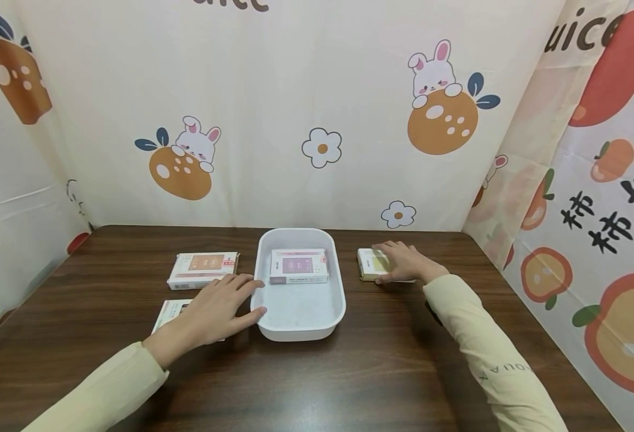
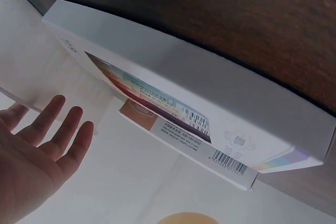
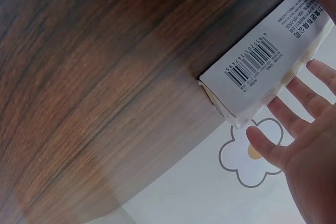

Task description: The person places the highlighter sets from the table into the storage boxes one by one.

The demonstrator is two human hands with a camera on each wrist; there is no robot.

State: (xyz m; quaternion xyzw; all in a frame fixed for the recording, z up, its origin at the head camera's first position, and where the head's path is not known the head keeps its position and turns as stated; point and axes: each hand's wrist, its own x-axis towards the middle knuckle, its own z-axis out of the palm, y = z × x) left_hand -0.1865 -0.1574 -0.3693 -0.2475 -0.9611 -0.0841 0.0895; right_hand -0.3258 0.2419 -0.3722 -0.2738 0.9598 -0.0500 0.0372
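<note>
My left hand [image 1: 214,309] rests at the left rim of a white plastic tray [image 1: 295,333], with fingers spread and fingertips touching it. Inside the tray, toward the far end, lies a white box with a purple label [image 1: 298,266]. On the right, my right hand [image 1: 407,262] grips a white and yellow box [image 1: 369,264] lying on the table. Its thumb is at the near side and its fingers reach over to the far side. The right wrist view shows the barcode [image 3: 252,62] on that box's side.
Left of the tray lies a white box with an orange label [image 1: 203,271]. A white box with a rainbow corner and a window [image 2: 210,95] is partly covered by my left arm in the head view. Printed curtains [image 1: 263,120] stand behind the brown wooden table [image 1: 317,384].
</note>
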